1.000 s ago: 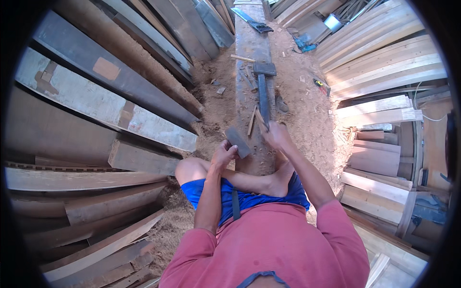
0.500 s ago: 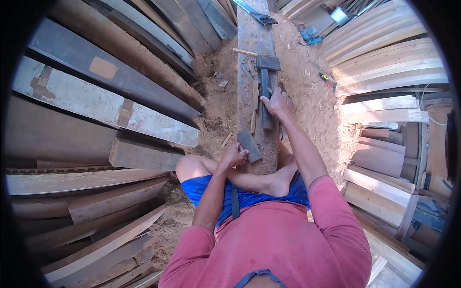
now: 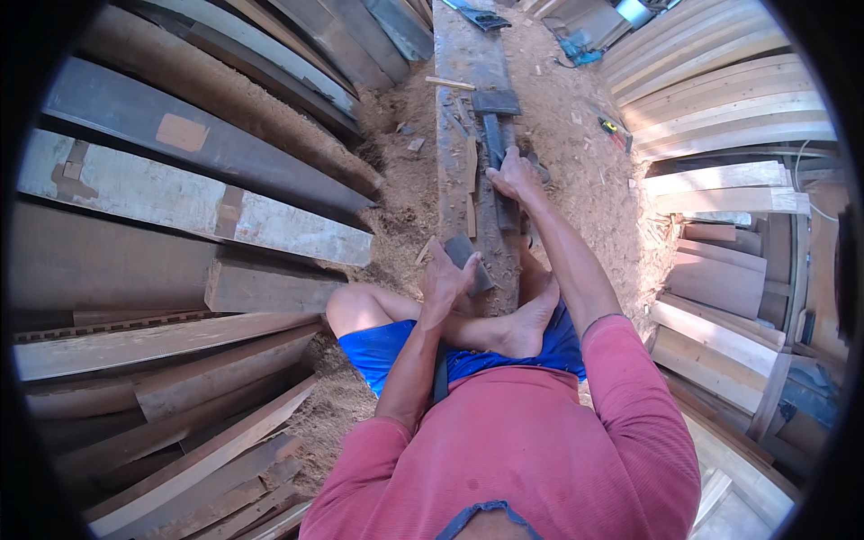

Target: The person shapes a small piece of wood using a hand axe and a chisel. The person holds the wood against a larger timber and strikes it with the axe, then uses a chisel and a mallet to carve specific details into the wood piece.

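Head view gives me the whole scene from above: I sit cross-legged on sawdust, straddling a long grey plank (image 3: 463,72) that runs away from me up the middle. My left hand (image 3: 443,281) is curled around a small dark wooden block (image 3: 470,261), fingers wrapped over its near end, holding it against the plank close to my knee. My right hand (image 3: 515,176) reaches further out and lies flat, fingers pressed together, on a narrow dark wooden strip (image 3: 498,171) laid lengthwise on the plank; at the strip's far end sits a dark square block (image 3: 496,102).

As far as I can judge, the work is somewhere in the middle: the strip is placed and pinned, pale shavings (image 3: 472,180) lie beside it, but nothing looks fixed or finished, and the small block is not yet on the strip.

Around me, stacked weathered boards (image 3: 180,207) crowd the left side and pale planks (image 3: 720,99) the right. A dark tool (image 3: 482,18) lies at the plank's far end, a yellow tool (image 3: 612,128) on the sawdust. My bare foot (image 3: 531,319) rests close under the working spot, which leaves little room there.
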`<move>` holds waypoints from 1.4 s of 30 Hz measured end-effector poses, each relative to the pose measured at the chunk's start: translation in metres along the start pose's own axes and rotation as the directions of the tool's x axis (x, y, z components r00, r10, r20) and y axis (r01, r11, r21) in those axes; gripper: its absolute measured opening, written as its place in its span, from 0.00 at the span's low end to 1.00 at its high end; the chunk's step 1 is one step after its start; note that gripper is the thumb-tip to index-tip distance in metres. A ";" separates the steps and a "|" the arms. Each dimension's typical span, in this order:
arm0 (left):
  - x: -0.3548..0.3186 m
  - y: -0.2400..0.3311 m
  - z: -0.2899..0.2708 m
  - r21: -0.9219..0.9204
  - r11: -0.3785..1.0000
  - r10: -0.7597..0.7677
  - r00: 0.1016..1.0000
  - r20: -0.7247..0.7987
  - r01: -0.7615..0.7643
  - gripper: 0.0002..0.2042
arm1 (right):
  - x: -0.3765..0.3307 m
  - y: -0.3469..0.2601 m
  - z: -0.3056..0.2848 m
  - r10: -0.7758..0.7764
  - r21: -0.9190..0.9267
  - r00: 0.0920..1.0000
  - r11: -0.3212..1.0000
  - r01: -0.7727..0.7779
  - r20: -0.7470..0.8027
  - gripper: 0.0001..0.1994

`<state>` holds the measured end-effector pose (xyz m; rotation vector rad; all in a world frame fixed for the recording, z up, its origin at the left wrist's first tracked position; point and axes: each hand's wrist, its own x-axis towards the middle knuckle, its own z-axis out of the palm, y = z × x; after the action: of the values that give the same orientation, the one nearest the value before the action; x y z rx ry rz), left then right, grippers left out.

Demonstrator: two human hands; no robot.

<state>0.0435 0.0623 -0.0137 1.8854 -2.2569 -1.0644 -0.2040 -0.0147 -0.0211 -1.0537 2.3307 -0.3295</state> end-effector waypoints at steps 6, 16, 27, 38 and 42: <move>0.010 0.004 -0.017 0.048 0.998 0.037 0.987 0.159 -0.045 0.43 | -0.005 0.006 -0.001 -0.001 0.078 1.000 0.997 0.002 -0.016 0.36; 0.000 -0.001 0.019 -0.079 0.965 0.239 0.960 -0.143 -0.252 0.43 | -0.010 -0.004 -0.003 0.055 0.052 0.998 0.997 -0.055 -0.008 0.37; 0.000 0.018 0.017 0.109 0.986 0.127 0.992 -0.018 -0.124 0.46 | -0.037 0.009 -0.005 0.084 0.100 0.987 0.992 -0.070 -0.140 0.42; -0.016 0.000 -0.020 0.021 0.853 0.515 0.831 -0.210 -0.522 0.45 | -0.107 0.031 -0.060 0.083 0.933 0.938 0.109 -0.343 0.336 0.08; -0.073 0.065 -0.074 0.076 0.318 0.948 0.317 -0.020 -0.945 0.38 | -0.131 0.023 -0.004 -0.253 0.846 0.829 -0.066 -0.529 0.499 0.11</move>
<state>0.0380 0.0930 0.1050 0.2176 -2.6273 -0.6546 -0.1504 0.0988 0.0227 0.0366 0.9420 -1.2592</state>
